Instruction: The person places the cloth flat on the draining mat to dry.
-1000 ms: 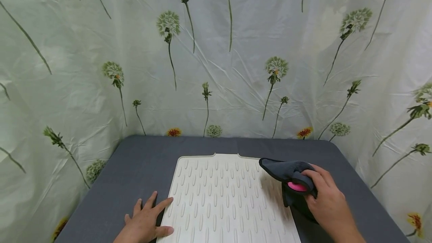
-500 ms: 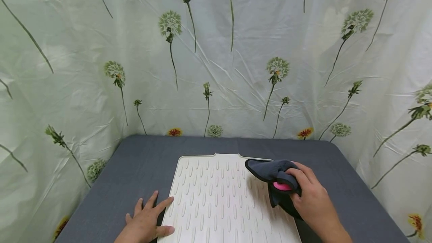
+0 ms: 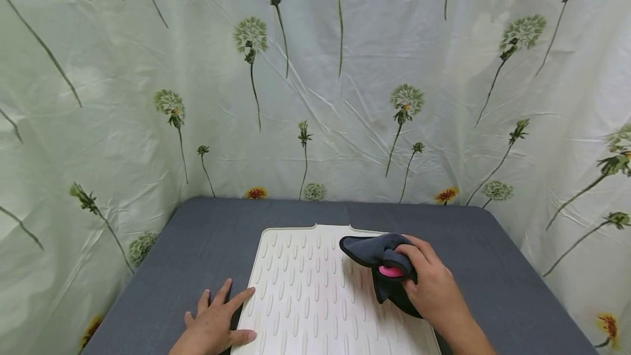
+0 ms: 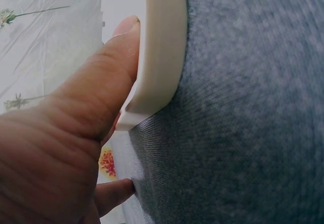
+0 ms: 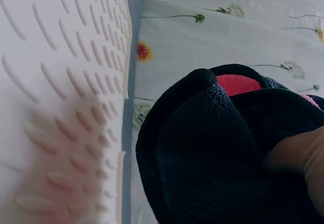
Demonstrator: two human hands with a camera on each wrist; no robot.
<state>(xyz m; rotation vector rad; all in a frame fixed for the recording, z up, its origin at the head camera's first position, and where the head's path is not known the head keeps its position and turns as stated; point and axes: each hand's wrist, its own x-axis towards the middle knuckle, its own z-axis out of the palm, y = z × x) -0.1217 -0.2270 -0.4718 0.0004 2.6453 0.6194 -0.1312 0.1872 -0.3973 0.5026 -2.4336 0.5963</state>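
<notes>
A white board with rows of raised oval ridges (image 3: 305,289) lies flat on the grey cloth-covered table. Spread fingers of my left hand (image 3: 212,319) rest at its left edge, the thumb and index fingertip on the rim; the left wrist view shows the thumb (image 4: 96,77) against the thick white side. My right hand (image 3: 434,284) grips a bunched dark grey cloth (image 3: 370,248) with black edging and a pink underside. That cloth is above the board's right half. In the right wrist view, the cloth (image 5: 202,143) hangs apart from the ridged surface, casting a shadow there.
The grey table (image 3: 236,212) extends around the board to its rounded far corners. A pale curtain with dandelion prints (image 3: 315,81) hangs behind and along both sides of the table. The board's near end runs out of the head view.
My right hand has moved steadily left with the cloth, from the board's right edge further in over the ridges. The left hand and the board have stayed in place.
</notes>
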